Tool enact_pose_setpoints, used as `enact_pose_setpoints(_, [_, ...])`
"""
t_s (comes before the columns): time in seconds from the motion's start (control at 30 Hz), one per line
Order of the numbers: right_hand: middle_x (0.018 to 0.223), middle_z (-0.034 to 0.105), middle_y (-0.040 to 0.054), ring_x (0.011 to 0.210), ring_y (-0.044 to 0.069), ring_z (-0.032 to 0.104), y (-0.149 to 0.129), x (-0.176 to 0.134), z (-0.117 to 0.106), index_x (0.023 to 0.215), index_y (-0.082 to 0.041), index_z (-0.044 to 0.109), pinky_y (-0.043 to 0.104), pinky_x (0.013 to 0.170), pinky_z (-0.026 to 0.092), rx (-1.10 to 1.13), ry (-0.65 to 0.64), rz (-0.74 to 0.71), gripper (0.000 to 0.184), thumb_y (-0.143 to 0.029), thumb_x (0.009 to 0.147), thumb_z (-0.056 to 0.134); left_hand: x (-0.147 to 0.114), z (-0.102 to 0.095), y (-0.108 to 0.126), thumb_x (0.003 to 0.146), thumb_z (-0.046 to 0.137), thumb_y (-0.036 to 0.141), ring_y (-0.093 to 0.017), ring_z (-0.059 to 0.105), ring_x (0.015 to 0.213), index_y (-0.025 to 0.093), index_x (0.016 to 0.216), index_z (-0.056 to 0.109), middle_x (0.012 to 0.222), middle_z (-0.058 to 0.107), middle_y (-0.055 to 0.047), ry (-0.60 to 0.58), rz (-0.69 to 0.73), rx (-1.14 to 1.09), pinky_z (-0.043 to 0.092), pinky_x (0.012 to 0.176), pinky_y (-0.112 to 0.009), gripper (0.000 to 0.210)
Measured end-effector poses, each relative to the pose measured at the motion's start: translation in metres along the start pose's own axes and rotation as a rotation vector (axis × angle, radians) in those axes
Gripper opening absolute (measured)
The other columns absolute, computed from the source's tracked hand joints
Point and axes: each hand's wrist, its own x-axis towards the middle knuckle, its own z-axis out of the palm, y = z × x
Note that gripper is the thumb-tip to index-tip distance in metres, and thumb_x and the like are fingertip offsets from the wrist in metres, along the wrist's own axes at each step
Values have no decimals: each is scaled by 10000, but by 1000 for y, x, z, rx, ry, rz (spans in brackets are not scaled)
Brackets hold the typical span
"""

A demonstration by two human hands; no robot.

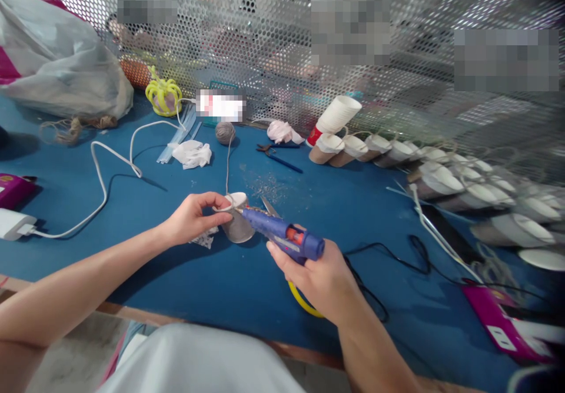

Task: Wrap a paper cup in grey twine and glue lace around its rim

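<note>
Pinching thin grey twine (228,172) between thumb and forefinger, the grip of the left hand (196,219) sits at the left edge of a small grey-sided cup with a white inside (241,230). The cup stands mouth up on the blue tabletop (145,210), between the two hands. Wrapped around a blue plastic glue gun with a red part in its side (276,229), the grip of the right hand (326,275) is closed, and the gun's nozzle points at the cup's rim. The twine runs back to a round grey ball of yarn (225,133). Near that ball lies a crumpled white wad (193,154); blue-handled pliers (285,163) lie farther right. Brown-sided cups with white rims (441,179) are grouped at the right.
</note>
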Motion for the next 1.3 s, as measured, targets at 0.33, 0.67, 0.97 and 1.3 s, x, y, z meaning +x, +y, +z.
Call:
enact_pose_setpoints(0.33, [364,468,-44,347,120,461,9,2,-1,531,-212,460,247,408,411,5,47,91,315,-399,765,559,0,-2,-2,702,642,302,-183,602,827,142,730,589,852,657,-74,9,28,14,462,783,-301,170])
enact_pose_setpoints(0.67, [366,466,-45,349,115,456,7,-1,-1,544,-209,462,240,405,405,15,20,94,308,-394,774,551,0,-3,-4,717,635,290,-179,605,820,138,746,594,856,660,-77,5,50,34,468,778,-307,160])
enact_pose_setpoints(0.97, [374,485,-43,340,107,466,3,0,1,522,-212,445,226,392,407,54,-11,79,301,-358,760,558,0,-3,-2,712,633,305,-175,598,810,145,727,578,843,659,-69,-3,37,37,465,774,-305,171])
enact_pose_setpoints(1.3, [340,476,-33,293,112,471,14,7,-1,554,-181,550,222,366,419,88,29,179,316,-434,743,549,2,-8,-5,722,623,294,-180,584,820,144,720,573,857,648,-75,-44,40,41,450,782,-313,158])
